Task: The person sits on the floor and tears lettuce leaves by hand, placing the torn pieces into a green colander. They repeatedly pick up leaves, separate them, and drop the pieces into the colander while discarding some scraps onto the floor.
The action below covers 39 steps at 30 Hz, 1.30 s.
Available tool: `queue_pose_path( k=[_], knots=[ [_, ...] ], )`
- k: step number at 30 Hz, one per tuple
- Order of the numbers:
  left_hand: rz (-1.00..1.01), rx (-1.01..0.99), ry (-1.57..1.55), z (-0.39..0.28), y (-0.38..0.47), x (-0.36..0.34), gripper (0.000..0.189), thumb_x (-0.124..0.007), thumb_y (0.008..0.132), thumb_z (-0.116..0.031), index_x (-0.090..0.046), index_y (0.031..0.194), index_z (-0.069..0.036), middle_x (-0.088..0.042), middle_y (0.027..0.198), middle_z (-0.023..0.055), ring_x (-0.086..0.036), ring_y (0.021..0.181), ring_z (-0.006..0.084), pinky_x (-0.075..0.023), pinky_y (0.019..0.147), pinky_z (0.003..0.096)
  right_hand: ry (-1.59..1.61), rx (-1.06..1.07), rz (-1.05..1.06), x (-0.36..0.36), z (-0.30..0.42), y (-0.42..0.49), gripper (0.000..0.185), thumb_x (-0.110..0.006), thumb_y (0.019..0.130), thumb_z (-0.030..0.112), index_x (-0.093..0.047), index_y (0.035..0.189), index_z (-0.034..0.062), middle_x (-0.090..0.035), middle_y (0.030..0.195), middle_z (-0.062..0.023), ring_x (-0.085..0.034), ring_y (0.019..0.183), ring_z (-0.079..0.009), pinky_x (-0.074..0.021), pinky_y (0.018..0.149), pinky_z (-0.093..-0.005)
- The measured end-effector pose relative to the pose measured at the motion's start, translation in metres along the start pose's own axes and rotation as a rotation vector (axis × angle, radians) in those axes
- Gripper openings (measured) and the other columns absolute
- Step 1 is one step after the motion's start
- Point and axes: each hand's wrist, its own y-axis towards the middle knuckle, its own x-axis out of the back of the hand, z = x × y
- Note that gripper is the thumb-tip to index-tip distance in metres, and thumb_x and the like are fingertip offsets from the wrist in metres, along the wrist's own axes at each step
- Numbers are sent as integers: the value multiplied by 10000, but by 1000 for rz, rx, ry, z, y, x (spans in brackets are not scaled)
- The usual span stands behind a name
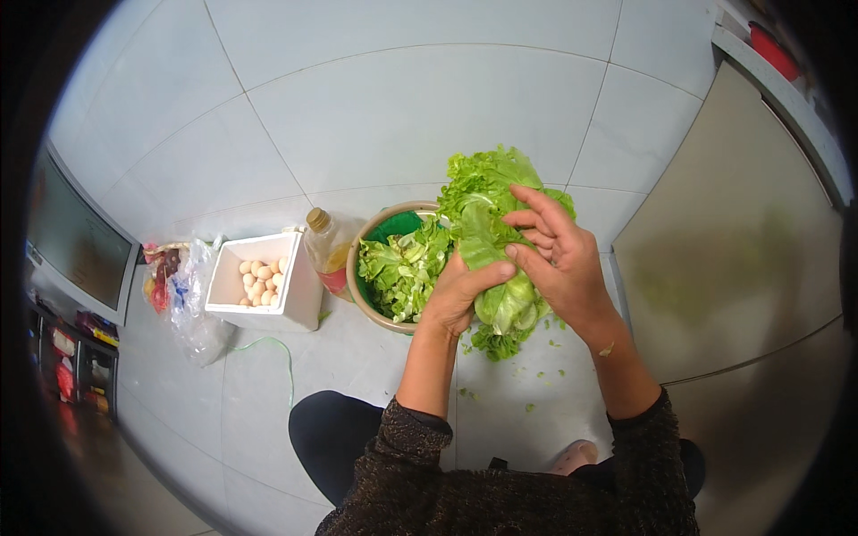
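My left hand (pixel 459 291) grips a head of green lettuce (pixel 499 268), its thumb lying across the pale outer leaves. At the upper right of that head is my right hand (pixel 560 244). Its thumb and curled fingers touch a leaf edge while the index finger stays extended; whether they pinch the leaf is unclear. Behind the hands, more frilly lettuce (pixel 493 171) rises, its lower part hidden. Left of my left hand stands a round beige-rimmed bin (pixel 355 288) with a green lining, filled with loose lettuce leaves (pixel 405 268).
Beside the bin are a clear plastic bottle (pixel 328 251) with a tan cap and a white foam box (pixel 298 305) of eggs (pixel 261 278). Plastic bags (pixel 198 308) lie farther left. Leaf scraps (pixel 529 407) dot the tiled floor. A cabinet-like panel (pixel 730 234) borders the right side.
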Motion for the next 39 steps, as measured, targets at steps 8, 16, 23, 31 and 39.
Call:
queue_pose_path(
  k=[8, 16, 23, 31, 39],
  knots=[
    [-174, -58, 153, -6, -1, -22, 704, -739, 672, 3, -376, 1275, -4, -562, 1151, 130, -585, 1022, 223, -497, 873, 346, -285, 166, -218, 42, 3, 12, 326, -612, 818, -7, -603, 1143, -14, -612, 855, -35, -458, 638, -49, -420, 572, -187],
    [-196, -77, 226, -4, -3, -21, 636, -725, 677, 0, -442, 1247, -19, -592, 1068, 71, -592, 967, 186, -494, 838, 324, -505, 267, 156, 30, 11, 26, 125, -602, 808, 39, -560, 902, -32, -560, 806, -132, -524, 696, -243, -434, 639, -330],
    [-173, -37, 208, -5, -4, -26, 640, -720, 661, 15, -439, 1235, -14, -593, 1073, 87, -597, 956, 195, -498, 832, 328, -229, -33, -217, 21, -29, 28, 54, -537, 909, 65, -510, 891, 22, -521, 708, -32, -457, 583, -92, -386, 515, -242],
    [-296, -76, 372, 5, -1, -15, 707, -735, 650, -13, -385, 1263, 15, -582, 1089, 119, -591, 972, 206, -494, 840, 321, 123, -148, 22, 37, 2, 30, 92, -546, 904, 68, -597, 943, 2, -532, 736, -8, -455, 603, -38, -383, 524, -186],
    [-309, -77, 436, 2, -2, -27, 730, -761, 618, -52, -389, 1242, 17, -574, 1121, 126, -579, 1019, 209, -477, 879, 314, -461, 220, 100, 18, -9, 33, 108, -618, 816, 68, -582, 823, -33, -514, 676, -78, -471, 574, -87, -401, 533, -278]
  ],
)
